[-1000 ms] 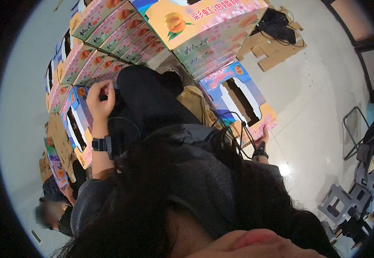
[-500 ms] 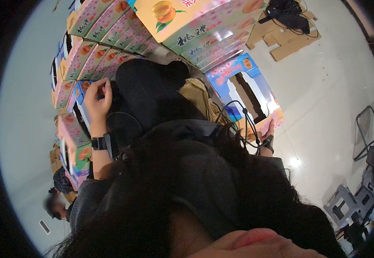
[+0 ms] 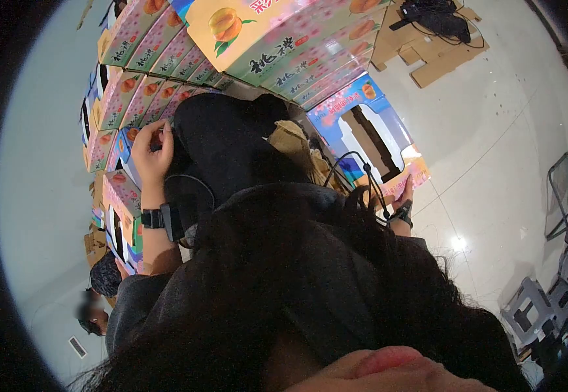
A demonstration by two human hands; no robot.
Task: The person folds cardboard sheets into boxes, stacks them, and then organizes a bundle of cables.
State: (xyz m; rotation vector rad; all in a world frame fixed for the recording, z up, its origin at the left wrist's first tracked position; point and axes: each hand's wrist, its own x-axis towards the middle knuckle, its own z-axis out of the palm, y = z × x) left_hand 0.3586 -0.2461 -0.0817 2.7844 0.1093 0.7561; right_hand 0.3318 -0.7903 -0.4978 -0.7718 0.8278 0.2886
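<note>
Left hand: is curling beside black-clothed knee; cannot tell if holding anything.
Right hand: is touching blue-and-pink cutout cardboard box; grip partly hidden, unclear.
Pink-and-green cardboard cartons: are running beyond view.

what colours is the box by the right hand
The box: blue, white, orange and pink, best in head view.

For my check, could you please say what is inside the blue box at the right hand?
Inside the blue box, brown and dark areas show through the opening; the printed panel covers the rest.
</note>
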